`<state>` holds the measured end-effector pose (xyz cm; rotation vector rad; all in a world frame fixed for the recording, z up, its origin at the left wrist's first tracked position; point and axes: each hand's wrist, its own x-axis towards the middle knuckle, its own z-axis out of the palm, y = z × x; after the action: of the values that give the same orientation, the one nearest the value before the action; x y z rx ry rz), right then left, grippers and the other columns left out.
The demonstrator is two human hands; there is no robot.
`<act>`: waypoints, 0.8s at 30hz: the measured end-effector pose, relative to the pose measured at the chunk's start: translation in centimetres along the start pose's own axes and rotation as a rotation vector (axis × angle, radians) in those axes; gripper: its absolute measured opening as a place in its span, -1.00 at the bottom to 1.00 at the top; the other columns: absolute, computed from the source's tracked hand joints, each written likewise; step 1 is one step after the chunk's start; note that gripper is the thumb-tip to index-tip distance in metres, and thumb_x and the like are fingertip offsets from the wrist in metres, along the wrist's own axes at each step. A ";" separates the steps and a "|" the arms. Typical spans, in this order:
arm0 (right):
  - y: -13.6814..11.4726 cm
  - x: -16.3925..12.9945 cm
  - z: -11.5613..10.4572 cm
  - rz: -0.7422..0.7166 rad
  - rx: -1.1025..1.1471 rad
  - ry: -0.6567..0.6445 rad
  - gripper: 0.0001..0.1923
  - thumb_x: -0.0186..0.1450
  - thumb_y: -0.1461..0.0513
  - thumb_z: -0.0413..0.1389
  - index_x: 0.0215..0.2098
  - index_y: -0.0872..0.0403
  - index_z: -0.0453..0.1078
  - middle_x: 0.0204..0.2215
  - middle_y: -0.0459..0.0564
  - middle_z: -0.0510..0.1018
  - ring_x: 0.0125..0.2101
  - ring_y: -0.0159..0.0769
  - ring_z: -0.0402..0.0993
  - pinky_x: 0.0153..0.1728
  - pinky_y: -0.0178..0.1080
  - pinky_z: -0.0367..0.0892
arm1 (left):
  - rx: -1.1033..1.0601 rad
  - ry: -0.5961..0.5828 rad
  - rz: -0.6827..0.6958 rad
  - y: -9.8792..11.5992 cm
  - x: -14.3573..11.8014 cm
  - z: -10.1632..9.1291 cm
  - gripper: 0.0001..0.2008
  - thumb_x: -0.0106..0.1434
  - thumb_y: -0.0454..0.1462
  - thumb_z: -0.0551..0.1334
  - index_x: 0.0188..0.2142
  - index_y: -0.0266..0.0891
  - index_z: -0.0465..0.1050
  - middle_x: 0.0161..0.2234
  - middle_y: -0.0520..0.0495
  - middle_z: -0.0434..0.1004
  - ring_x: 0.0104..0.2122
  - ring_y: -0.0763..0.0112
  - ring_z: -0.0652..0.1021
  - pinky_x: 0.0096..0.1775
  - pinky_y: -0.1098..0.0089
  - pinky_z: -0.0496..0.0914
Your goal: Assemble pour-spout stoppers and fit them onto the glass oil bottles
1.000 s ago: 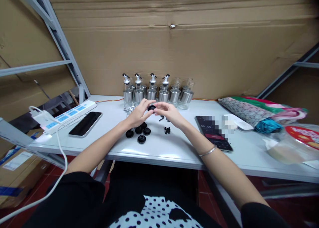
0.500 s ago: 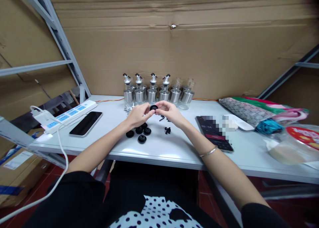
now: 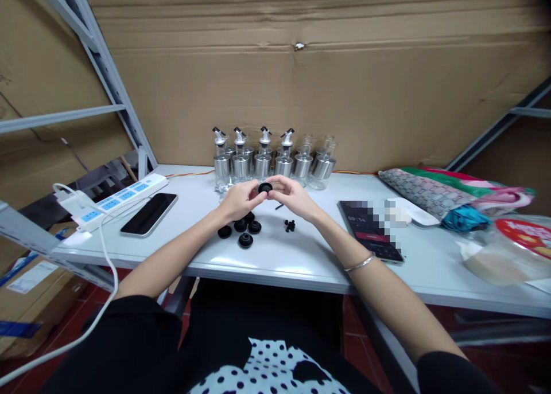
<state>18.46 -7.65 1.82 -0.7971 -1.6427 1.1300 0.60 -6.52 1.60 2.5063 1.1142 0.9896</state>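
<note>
**Black cap pinched between both hands**

Mid-assembly, by the look: left hand (image 3: 238, 200) and right hand (image 3: 291, 194) both closed narrowly on one round black cap (image 3: 265, 187), just above the white table (image 3: 301, 256). Next, probably, a steady, aligned fit. Four caps (image 3: 241, 229) below, small black pieces (image 3: 289, 226) beside; six bottles (image 3: 271, 159) behind.

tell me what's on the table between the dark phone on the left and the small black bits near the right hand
In the head view, four black round caps lie between the phone and the small black bits.
</note>
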 end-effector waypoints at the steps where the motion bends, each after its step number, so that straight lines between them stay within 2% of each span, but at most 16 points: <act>1: 0.0 0.0 0.0 0.000 0.004 0.001 -0.73 0.03 0.23 0.20 -0.27 0.06 0.35 -0.43 -0.10 0.57 -0.35 -0.31 0.52 -0.21 -0.18 0.39 | -0.001 0.000 0.001 0.0 0.0 0.0 -0.65 0.22 -0.02 0.03 -0.50 -0.24 0.22 -0.55 0.05 0.33 -0.53 0.47 0.32 -0.45 0.45 0.14; 8: -0.1 -0.2 0.0 -0.012 -0.008 -0.008 -0.73 0.02 0.24 0.20 -0.29 0.07 0.34 -0.44 -0.09 0.57 -0.38 -0.32 0.53 -0.27 -0.22 0.40 | 0.001 -0.010 0.054 -0.3 0.0 -0.1 -0.66 0.21 -0.03 0.00 -0.49 -0.24 0.20 -0.54 0.05 0.31 -0.53 0.47 0.31 -0.44 0.45 0.14; 24: 0.4 -0.2 0.0 -0.021 -0.105 -0.022 -0.76 0.02 0.31 0.13 -0.30 0.07 0.32 -0.50 -0.12 0.55 -0.44 -0.34 0.51 -0.38 -0.28 0.37 | 0.022 -0.042 0.035 0.0 -0.1 -0.3 -0.80 0.08 -0.14 0.08 -0.53 -0.23 0.22 -0.57 0.04 0.36 -0.53 0.45 0.35 -0.42 0.44 0.18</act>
<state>18.59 -7.71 1.36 -0.8346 -1.7369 1.0476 0.41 -6.61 1.78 2.5596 1.0790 0.9343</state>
